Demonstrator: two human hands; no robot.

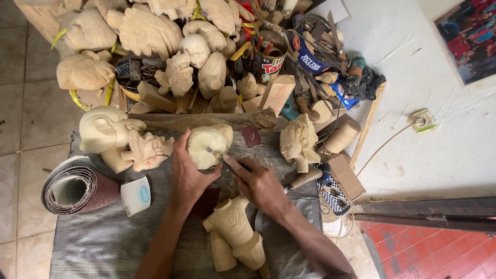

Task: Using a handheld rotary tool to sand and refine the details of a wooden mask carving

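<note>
My left hand (188,178) grips a pale rounded wooden carving (206,146) from its left side, holding it against a rough wooden beam (170,121). My right hand (258,183) holds a small carving tool (214,153) whose tip touches the carving's face. A carved wooden piece with a scroll pattern (235,227) lies just below both hands on the grey cloth (103,243).
Finished carved heads (111,134), (298,140) flank the hands. A sandpaper roll (75,190) and a white tape roll (137,195) lie at the left. Piled carvings (150,31), tins of tools (268,54) and a power tool (361,77) crowd the far side.
</note>
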